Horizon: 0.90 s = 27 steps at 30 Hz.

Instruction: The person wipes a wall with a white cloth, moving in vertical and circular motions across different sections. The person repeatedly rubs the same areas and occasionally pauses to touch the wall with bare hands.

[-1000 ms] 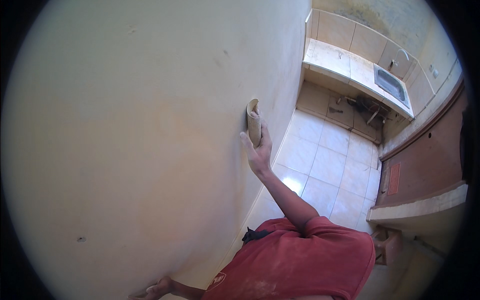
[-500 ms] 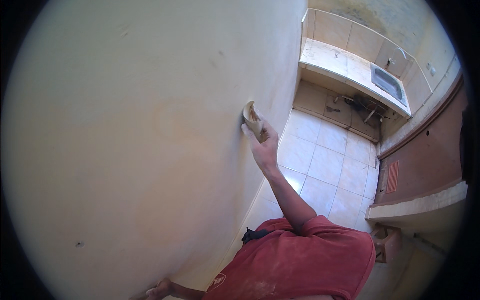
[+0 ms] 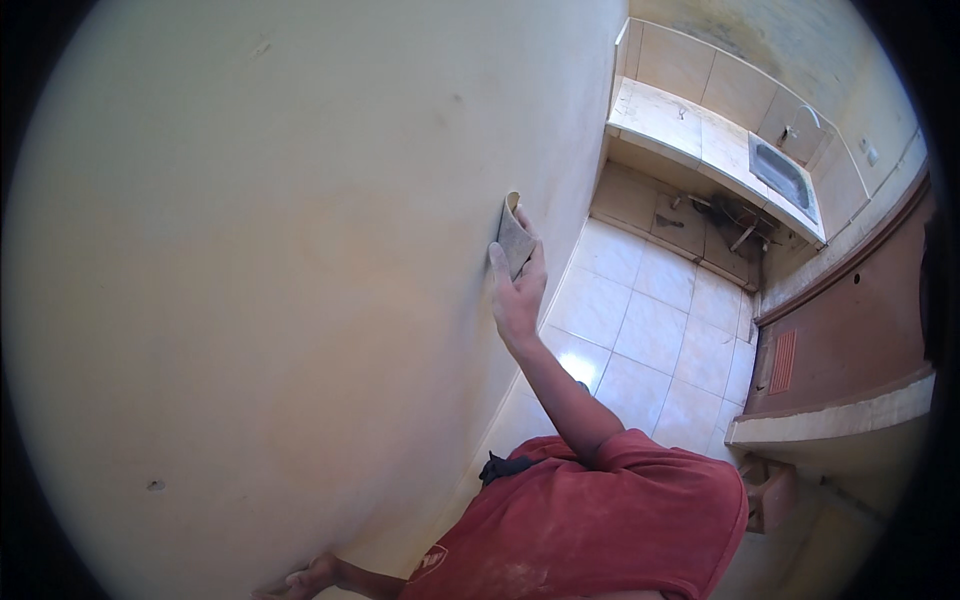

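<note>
A curled, folded piece of sandpaper (image 3: 515, 243), grey-beige in colour, is gripped in my right hand (image 3: 519, 290). The thumb lies along its near face and the other fingers are behind it. Its edge rests at the pale cream wall (image 3: 300, 300), and the hand looks dusty. At the lower edge of the view my left hand (image 3: 313, 576) is beside the same wall with its fingers stretched out. Nothing shows in it, though its fingertips are partly cut off by the dark rim.
A tiled counter (image 3: 660, 113) with a metal sink (image 3: 783, 175) and tap stands at the far right, pipes beneath it. Pale floor tiles (image 3: 640, 330) run alongside the wall. A brown door (image 3: 845, 300) and a reddish hollow brick block (image 3: 768, 495) are at the right.
My right hand has moved slightly up the wall with the sandpaper and turned, so more of the sheet's flat face shows. My left hand has shifted a little; the view has moved slightly.
</note>
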Tool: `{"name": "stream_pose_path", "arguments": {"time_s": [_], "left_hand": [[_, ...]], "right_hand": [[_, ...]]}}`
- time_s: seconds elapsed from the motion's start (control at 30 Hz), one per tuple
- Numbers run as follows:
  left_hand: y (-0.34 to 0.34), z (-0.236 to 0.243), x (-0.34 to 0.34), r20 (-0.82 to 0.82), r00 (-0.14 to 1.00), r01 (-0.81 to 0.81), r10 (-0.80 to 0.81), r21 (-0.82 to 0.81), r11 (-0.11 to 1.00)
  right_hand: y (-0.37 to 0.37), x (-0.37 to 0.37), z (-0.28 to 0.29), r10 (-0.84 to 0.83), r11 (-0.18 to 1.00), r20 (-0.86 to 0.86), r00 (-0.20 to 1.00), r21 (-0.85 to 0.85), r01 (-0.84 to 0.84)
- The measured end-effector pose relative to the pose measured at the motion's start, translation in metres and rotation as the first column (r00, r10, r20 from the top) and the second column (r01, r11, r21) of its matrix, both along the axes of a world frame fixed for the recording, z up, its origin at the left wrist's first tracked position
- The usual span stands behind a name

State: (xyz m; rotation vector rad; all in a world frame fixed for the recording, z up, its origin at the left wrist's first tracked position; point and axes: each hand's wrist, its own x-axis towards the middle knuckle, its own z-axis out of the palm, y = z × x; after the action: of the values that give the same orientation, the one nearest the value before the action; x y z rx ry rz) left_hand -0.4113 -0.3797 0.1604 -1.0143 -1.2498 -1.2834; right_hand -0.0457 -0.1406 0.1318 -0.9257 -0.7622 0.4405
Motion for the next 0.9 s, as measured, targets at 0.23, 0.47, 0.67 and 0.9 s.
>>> {"name": "stream_pose_path", "arguments": {"time_s": [0.23, 0.47, 0.67, 0.9], "left_hand": [[0.002, -0.007, -0.001, 0.024, 1.0, -0.014, 0.013, 0.031, 0.999], [-0.004, -0.008, -0.011, -0.009, 0.994, -0.109, 0.109, 0.014, 0.994], [-0.01, -0.002, -0.014, -0.067, 0.985, -0.159, 0.16, 0.018, 0.987], [0.004, -0.002, -0.011, -0.08, 0.992, -0.09, 0.1, 0.115, 0.989]], "right_hand": [[0.006, 0.026, 0.023, 0.163, 0.986, 0.165, 0.973, -0.014, -0.163], [-0.024, -0.047, -0.067, 0.24, 0.953, 0.422, 0.874, 0.071, -0.296], [0.008, -0.017, -0.052, 0.198, 0.967, 0.499, 0.844, 0.039, -0.25], [0.147, 0.16, 0.077, -0.045, 0.993, 0.397, 0.917, 0.121, -0.004]]}}
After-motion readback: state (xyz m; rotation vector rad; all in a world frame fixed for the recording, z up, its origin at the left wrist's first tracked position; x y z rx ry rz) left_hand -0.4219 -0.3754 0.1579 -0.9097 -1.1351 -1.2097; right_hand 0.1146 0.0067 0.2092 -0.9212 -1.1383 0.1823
